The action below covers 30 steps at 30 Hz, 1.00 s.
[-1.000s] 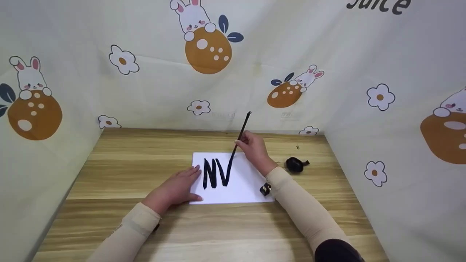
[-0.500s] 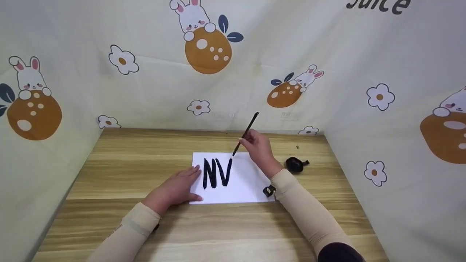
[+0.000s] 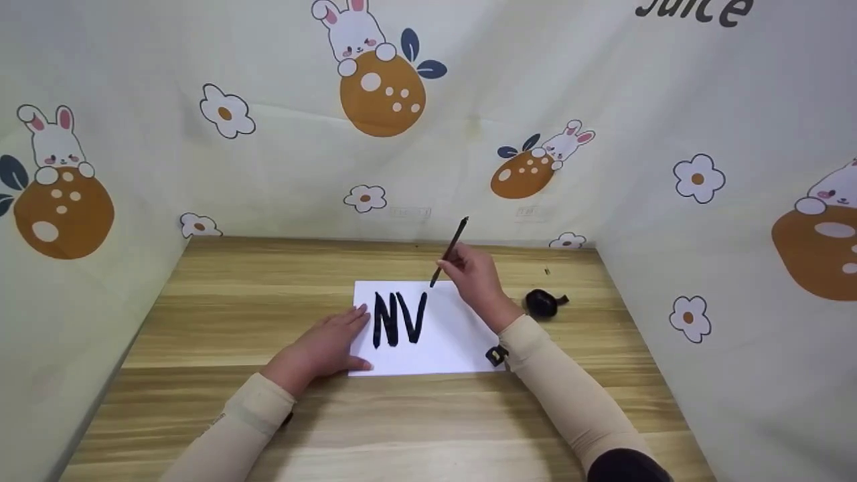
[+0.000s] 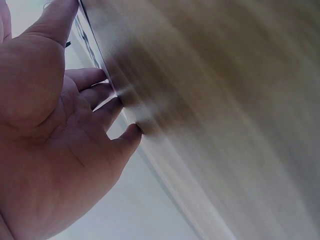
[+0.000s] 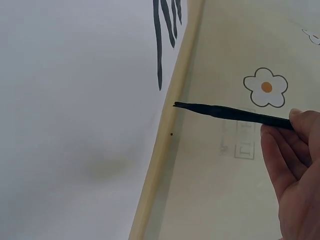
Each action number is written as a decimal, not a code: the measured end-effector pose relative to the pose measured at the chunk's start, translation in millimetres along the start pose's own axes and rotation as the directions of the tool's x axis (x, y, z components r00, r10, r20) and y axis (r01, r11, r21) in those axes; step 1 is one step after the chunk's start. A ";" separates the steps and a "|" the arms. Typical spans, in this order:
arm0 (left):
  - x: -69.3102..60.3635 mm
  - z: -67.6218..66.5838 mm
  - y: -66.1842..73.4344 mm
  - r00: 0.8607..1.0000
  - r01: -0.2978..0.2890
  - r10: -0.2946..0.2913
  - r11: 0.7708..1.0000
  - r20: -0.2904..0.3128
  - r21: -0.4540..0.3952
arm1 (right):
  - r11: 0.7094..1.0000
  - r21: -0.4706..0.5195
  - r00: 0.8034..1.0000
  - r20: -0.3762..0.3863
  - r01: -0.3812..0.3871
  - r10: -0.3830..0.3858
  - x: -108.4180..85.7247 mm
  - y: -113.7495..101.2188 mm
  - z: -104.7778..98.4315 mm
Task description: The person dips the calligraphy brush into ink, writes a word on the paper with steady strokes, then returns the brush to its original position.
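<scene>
My right hand point(image 3: 474, 274) pinches a thin black paintbrush point(image 3: 455, 235) between thumb and fingers, its handle leaning up and to the right. In the right wrist view the dark tip of the brush point(image 5: 230, 113) looks apart from the paper; in the head view it lies near the paper's far edge, just right of the black strokes. The white sheet of paper point(image 3: 455, 335) bears thick black strokes point(image 3: 416, 325) that look like "NV". On its left edge rests my left hand point(image 3: 325, 345), fingers extended and thumb spread. The left wrist view shows that palm point(image 4: 65, 145) and its fingertips along the edge.
A small round black object point(image 3: 541, 303) with a short stub sits on the wooden table point(image 3: 221, 321), right of my right hand. A small black device point(image 3: 496, 355) is at my right wrist. Printed cloth walls point(image 3: 281, 154) enclose the table's back and sides.
The brush tip has lifted off the top of the last stroke and shifted slightly right. My right hand moved right with it, then dipped a little. The left hand has stayed put.
</scene>
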<state>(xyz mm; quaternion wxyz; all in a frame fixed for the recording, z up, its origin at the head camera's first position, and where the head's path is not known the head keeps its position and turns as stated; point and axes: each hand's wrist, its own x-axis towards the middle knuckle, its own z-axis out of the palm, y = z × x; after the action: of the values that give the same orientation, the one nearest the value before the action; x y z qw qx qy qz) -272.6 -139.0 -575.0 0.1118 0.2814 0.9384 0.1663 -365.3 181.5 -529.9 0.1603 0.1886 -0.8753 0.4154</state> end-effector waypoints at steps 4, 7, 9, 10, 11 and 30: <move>0.5 0.7 -0.6 1.000 0.000 0.000 1.000 0.000 0.002 | 1.000 -0.002 1.000 0.013 -0.012 0.012 -2.0 0.7 1.9; -0.2 1.0 -1.1 1.000 0.003 -0.003 1.000 0.001 -0.003 | 1.000 -0.003 1.000 0.021 -0.016 0.016 -2.9 0.8 2.9; -0.7 1.1 -1.3 1.000 0.005 -0.005 1.000 0.001 -0.011 | 1.000 -0.002 1.000 0.025 -0.014 0.014 -3.5 1.0 3.4; -0.9 1.3 -1.3 1.000 0.004 -0.004 1.000 0.001 -0.013 | 1.000 -0.002 1.000 0.025 -0.013 0.013 -3.6 1.1 3.6; -1.1 1.3 -1.2 1.000 0.004 -0.004 1.000 0.000 -0.017 | 1.000 -0.002 1.000 0.025 -0.010 0.010 -3.8 1.2 3.8; -1.4 0.2 -0.3 1.000 -0.001 0.000 1.000 -0.016 -0.030 | 1.000 0.013 0.999 0.043 -0.011 0.010 -6.0 2.9 6.6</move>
<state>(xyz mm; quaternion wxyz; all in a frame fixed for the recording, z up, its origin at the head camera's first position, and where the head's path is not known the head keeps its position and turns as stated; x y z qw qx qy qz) -271.6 -140.0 -575.2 0.1085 0.2785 0.9366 0.1827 -362.3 179.2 -538.5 0.1381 0.1939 -0.8768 0.4178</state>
